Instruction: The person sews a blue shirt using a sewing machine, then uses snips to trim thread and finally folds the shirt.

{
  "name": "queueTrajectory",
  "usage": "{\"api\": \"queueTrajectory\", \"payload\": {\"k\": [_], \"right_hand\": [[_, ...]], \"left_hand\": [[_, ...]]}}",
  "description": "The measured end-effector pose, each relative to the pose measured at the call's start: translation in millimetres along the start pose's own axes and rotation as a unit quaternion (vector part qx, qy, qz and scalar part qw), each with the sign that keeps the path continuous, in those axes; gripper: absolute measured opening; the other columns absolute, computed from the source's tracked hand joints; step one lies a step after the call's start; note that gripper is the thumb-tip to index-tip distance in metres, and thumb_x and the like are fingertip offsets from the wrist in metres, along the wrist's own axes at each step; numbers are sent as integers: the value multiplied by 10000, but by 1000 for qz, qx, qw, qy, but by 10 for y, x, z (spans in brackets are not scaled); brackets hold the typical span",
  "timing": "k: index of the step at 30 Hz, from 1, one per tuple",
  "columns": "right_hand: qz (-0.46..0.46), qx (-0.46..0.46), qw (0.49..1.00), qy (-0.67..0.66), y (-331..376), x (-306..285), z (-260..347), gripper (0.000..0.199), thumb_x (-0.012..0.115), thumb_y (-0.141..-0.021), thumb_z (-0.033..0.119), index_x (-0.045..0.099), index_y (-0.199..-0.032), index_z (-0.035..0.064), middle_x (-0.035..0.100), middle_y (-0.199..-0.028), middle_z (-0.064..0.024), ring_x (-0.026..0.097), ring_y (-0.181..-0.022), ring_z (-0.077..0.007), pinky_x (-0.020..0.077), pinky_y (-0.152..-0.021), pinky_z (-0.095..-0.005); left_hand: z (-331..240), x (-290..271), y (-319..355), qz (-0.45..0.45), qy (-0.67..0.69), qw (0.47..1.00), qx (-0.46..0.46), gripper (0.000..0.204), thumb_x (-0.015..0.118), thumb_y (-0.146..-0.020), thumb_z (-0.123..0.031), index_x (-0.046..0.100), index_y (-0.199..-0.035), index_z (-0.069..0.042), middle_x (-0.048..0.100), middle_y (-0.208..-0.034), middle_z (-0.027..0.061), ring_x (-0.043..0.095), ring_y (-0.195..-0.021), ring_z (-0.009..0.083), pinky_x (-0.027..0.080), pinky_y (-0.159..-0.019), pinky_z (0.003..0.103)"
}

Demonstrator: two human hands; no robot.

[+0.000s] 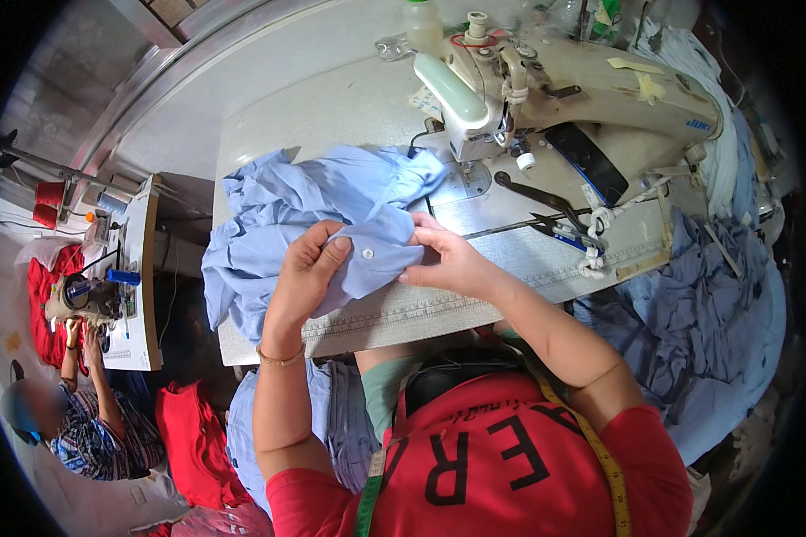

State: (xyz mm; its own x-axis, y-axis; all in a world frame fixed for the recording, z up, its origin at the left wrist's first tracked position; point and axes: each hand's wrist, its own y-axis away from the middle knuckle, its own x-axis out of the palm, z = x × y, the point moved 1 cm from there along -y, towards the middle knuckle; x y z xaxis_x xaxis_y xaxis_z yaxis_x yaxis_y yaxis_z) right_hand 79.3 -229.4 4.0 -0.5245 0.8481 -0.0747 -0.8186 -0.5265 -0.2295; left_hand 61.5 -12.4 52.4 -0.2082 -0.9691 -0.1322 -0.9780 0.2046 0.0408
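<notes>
A light blue shirt (282,210) lies bunched over the left part of the sewing table, and a small white button (368,253) shows on the piece lifted toward me. My left hand (312,264) is closed on the shirt left of the button, thumb on top of the cloth. On the other side, my right hand (443,259) pinches the cloth's right edge between thumb and fingers. Both hands are just in front of the sewing machine (479,116), whose needle area stands beyond the cloth. Fingers under the fabric are partly hidden.
Right of the needle lie a phone (587,164), a dark curved tool (533,192) and thread snips (560,234). Blue garments (681,313) are heaped at the right, with more on my lap side. At far left, a co-worker (98,421) sews red cloth at another machine.
</notes>
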Motion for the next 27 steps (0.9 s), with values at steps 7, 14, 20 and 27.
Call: {"api": "queueTrajectory", "payload": {"k": [7,14,20,27], "right_hand": [[-16,-97,892,442,151,-252,167,214,716,-700,160,636,-869,56,578,-957,-106,556,-988,-290,404,-893,-411],[-107,-130,895,413,270,-388,263,200,675,-711,53,536,-854,33,576,-846,-135,582,-853,-328,463,-764,-426],[-163,-114,915,351,427,-356,43,307,658,-718,7,512,-984,52,583,-818,-98,589,-832,-287,474,-794,-390],[-1,24,976,215,663,-547,86,185,708,-759,55,623,-920,88,577,-911,-15,529,-892,-187,368,-933,-349]], "left_hand": [[-1,-3,18,-25,-94,995,37,200,563,-976,-174,600,-1058,4,533,-785,-50,435,-727,39,380,-646,193],[40,66,12,11,-150,989,-8,206,560,-974,-175,600,-1045,14,547,-768,-25,455,-734,68,415,-651,242],[122,199,45,21,-298,954,26,229,600,-903,-152,603,-1064,11,601,-763,253,592,-693,373,462,-646,385],[58,309,382,26,-365,930,4,233,633,-850,-145,606,-1045,-21,642,-851,209,606,-812,410,466,-698,433]]}}
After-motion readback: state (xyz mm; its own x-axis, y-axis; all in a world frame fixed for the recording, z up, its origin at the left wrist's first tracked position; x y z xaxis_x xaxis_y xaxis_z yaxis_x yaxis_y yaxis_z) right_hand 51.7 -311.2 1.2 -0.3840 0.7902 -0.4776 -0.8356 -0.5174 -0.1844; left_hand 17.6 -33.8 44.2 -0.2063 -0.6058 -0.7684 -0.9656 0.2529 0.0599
